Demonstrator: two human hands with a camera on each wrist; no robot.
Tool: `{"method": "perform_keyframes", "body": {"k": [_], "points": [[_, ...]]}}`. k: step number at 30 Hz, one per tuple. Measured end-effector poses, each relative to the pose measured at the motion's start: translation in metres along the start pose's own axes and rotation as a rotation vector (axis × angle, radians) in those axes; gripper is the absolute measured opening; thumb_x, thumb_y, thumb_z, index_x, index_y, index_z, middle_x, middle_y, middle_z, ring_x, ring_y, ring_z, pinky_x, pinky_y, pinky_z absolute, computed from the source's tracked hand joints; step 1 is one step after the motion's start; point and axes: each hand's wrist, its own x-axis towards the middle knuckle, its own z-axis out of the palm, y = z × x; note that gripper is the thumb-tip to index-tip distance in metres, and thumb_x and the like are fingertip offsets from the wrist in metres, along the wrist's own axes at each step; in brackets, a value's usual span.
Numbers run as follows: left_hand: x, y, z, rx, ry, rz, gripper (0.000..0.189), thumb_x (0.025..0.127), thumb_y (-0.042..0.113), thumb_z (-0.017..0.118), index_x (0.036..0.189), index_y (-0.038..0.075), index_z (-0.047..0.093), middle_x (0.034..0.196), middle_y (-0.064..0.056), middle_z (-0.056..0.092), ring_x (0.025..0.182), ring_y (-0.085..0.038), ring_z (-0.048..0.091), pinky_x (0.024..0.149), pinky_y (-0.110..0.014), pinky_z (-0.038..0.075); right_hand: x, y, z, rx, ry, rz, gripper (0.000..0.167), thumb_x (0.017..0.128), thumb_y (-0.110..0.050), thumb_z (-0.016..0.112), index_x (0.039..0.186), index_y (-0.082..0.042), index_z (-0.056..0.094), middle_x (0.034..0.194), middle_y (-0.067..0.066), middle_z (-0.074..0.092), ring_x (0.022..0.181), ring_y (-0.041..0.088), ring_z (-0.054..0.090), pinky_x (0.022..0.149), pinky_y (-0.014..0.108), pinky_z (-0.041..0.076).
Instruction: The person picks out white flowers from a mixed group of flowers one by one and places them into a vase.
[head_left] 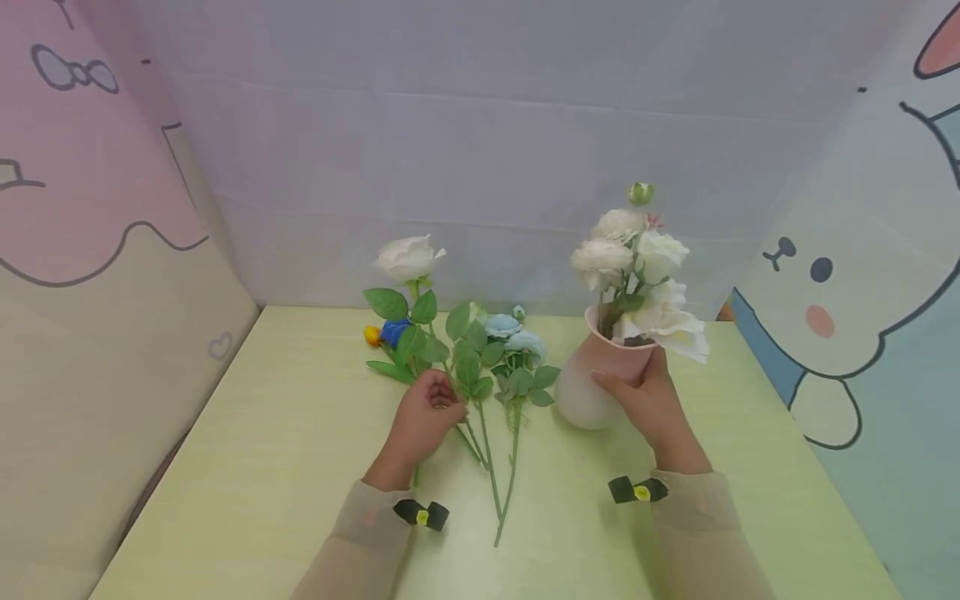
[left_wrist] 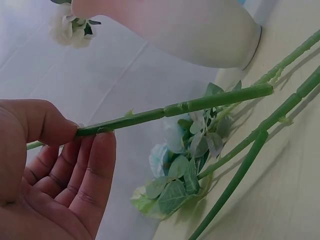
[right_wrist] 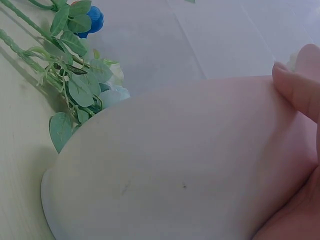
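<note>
My left hand (head_left: 427,417) pinches the green stem (left_wrist: 135,119) of a white rose (head_left: 408,258) between thumb and fingers; in the left wrist view the stem's lower end points free above the table. With my right hand (head_left: 645,400) I grip the neck of a pink-and-white vase (head_left: 588,392), thumb on the near side. The vase leans, its mouth toward the right. Several white flowers (head_left: 602,257) and a green bud (head_left: 641,194) stand in it. The vase body (right_wrist: 165,165) fills much of the right wrist view, hiding the fingers behind it.
Between the hands, light-blue flowers (head_left: 527,343) on leafy stems lie on the pale yellow table (head_left: 285,467). A blue flower (head_left: 394,332) and an orange-yellow one (head_left: 372,336) lie behind my left hand. Cloth walls (head_left: 480,167) with cartoon prints stand around the table.
</note>
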Motion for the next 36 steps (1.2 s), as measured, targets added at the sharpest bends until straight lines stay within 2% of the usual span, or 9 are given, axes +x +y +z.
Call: {"method": "perform_keyframes", "body": {"k": [13, 20, 25, 36], "points": [[-0.006, 0.014, 0.001, -0.051, -0.014, 0.065, 0.030, 0.089, -0.006, 0.070, 0.115, 0.000, 0.057, 0.099, -0.014, 0.067, 0.091, -0.027, 0.066, 0.078, -0.033, 0.058, 0.000, -0.002, 0.000, 0.008, 0.004, 0.000, 0.092, 0.091, -0.025, 0.080, 0.155, -0.002, 0.018, 0.152, 0.018, 0.037, 0.137, 0.029, 0.040, 0.115, 0.048, 0.032], [-0.010, 0.026, -0.002, -0.120, 0.002, 0.127, 0.024, 0.093, -0.010, 0.058, 0.117, -0.004, 0.055, 0.098, -0.018, 0.066, 0.089, -0.030, 0.068, 0.079, -0.038, 0.061, 0.000, -0.003, 0.001, 0.010, 0.006, -0.003, 0.092, 0.091, -0.025, 0.080, 0.155, -0.002, 0.018, 0.153, 0.018, 0.036, 0.137, 0.029, 0.040, 0.115, 0.049, 0.031], [-0.012, 0.032, -0.003, -0.129, 0.029, 0.176, 0.020, 0.095, -0.008, 0.058, 0.115, -0.006, 0.055, 0.098, -0.020, 0.066, 0.086, -0.029, 0.068, 0.076, -0.038, 0.061, 0.000, -0.003, 0.000, 0.015, 0.006, -0.002, 0.093, 0.091, -0.025, 0.080, 0.156, -0.003, 0.018, 0.154, 0.018, 0.035, 0.138, 0.030, 0.039, 0.116, 0.050, 0.031], [-0.016, 0.039, -0.003, -0.154, 0.033, 0.160, 0.013, 0.096, -0.008, 0.059, 0.108, -0.005, 0.060, 0.096, -0.019, 0.066, 0.084, -0.024, 0.068, 0.078, -0.037, 0.061, 0.000, -0.002, 0.000, 0.001, 0.009, -0.006, 0.091, 0.091, -0.025, 0.080, 0.154, 0.000, 0.019, 0.153, 0.020, 0.037, 0.138, 0.031, 0.039, 0.116, 0.050, 0.030]]}}
